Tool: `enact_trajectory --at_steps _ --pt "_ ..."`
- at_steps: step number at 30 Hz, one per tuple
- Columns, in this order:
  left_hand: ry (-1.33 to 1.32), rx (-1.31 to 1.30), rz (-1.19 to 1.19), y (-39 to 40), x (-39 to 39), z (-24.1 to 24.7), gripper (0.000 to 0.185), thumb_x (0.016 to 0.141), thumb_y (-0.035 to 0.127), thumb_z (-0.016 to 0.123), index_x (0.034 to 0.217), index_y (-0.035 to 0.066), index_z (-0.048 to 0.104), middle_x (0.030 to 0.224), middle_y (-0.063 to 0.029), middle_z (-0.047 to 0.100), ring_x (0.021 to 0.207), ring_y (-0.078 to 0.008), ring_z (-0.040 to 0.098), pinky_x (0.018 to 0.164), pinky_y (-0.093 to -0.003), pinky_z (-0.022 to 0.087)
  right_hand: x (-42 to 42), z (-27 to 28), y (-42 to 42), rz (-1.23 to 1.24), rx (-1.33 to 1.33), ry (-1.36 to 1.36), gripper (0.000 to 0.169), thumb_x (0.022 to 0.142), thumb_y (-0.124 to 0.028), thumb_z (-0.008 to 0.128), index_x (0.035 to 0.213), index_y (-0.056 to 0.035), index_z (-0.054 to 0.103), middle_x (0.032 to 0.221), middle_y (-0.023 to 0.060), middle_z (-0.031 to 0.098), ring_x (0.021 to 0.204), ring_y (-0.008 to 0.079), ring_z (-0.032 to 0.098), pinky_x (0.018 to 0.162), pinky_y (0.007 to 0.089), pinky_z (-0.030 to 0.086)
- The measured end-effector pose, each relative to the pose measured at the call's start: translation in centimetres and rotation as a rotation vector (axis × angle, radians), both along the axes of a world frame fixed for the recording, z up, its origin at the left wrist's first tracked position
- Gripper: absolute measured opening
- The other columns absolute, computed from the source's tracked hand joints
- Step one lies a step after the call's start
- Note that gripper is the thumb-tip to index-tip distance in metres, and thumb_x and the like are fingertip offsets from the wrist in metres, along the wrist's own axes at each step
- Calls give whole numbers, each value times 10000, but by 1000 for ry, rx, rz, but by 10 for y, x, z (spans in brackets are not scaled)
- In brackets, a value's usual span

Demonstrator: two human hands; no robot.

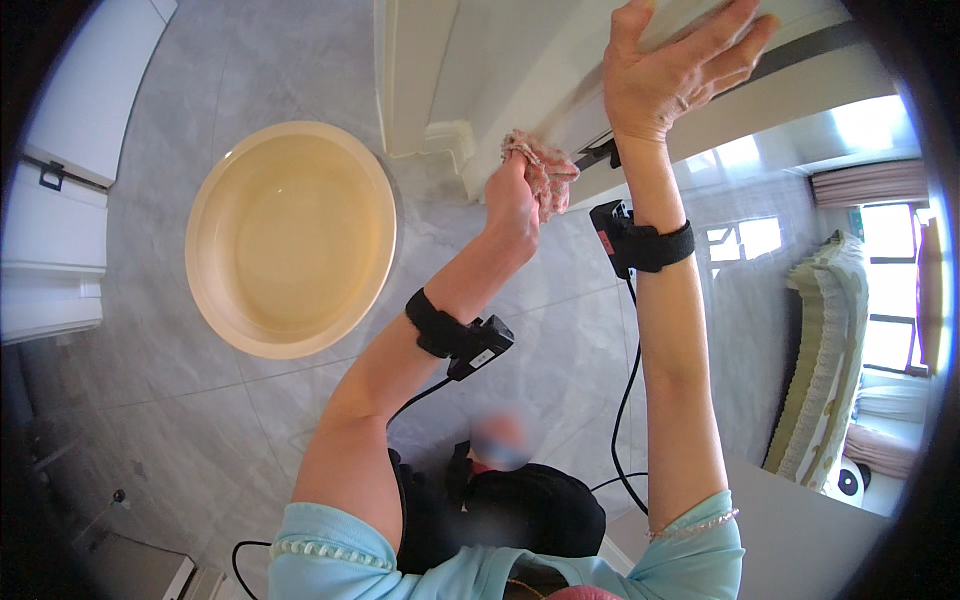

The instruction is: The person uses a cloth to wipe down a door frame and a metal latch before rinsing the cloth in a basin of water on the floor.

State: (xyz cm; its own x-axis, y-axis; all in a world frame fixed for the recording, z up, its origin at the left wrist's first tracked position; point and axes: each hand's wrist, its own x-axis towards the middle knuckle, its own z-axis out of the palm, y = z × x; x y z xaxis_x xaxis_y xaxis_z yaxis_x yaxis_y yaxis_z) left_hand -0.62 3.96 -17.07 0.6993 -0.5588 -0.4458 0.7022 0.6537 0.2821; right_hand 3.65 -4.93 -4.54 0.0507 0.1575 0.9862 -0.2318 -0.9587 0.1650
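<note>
My left hand (511, 201) is closed around a crumpled pink-and-white cloth (553, 178). The cloth is against or very near the lower part of a cream-white door (544, 86), beside a dark metal fitting on it. Farther up, my right hand (664, 79) has its fingers spread and holds nothing. It overlaps the door's edge, and whether the palm touches the door I cannot tell. To the left of my left hand, a cream plastic basin (360, 169) stands on the floor, with what looks like shallow clear water inside.
Grey marble-look tile (300, 405) covers the floor. White door frame trim (450, 139) stands between basin and door. White cabinetry (82, 97) is at far left. A bed (821, 360) lies at right near a window. Black cables (628, 390) run from devices strapped to both forearms.
</note>
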Motion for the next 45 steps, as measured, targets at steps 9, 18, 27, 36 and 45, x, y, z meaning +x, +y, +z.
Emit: enact_trajectory --at_steps 9,18,27,36,45 --pt "-103 -11 -258 12 12 -112 297 886 162 294 863 -18 529 792 -201 598 603 -277 512 539 -417 402 5 1 -5 52 -85 -45 643 807 -149 550 1354 28 262 1377 218 297 1267 397 264 1022 471 239" --pt "19 -20 -161 9 11 -184 257 835 111 301 695 12 492 680 -191 547 525 -301 473 506 -425 397 5 7 -5 31 -237 -58 601 834 -149 534 1338 52 276 1369 225 308 1266 384 268 1030 462 226" --pt "-232 -151 -152 12 16 -173 239 759 18 329 544 10 433 597 -186 466 453 -299 419 436 -433 360 11 -3 -14 48 -148 -75 656 821 -197 547 1354 40 247 1368 245 284 1268 400 256 1023 498 222" --pt "-29 -145 -84 1 21 -83 194 796 5 328 641 16 445 759 -235 554 518 -324 449 461 -444 363 4 -10 1 24 1 10 685 796 -197 570 1363 14 251 1383 274 224 1253 441 256 1011 509 241" --pt "-206 -274 -132 3 26 -13 193 843 21 302 726 0 454 806 -197 562 595 -296 482 542 -419 403 -1 -13 4 35 78 126 721 769 -201 617 1362 -7 256 1382 278 210 1255 440 244 1011 509 244"
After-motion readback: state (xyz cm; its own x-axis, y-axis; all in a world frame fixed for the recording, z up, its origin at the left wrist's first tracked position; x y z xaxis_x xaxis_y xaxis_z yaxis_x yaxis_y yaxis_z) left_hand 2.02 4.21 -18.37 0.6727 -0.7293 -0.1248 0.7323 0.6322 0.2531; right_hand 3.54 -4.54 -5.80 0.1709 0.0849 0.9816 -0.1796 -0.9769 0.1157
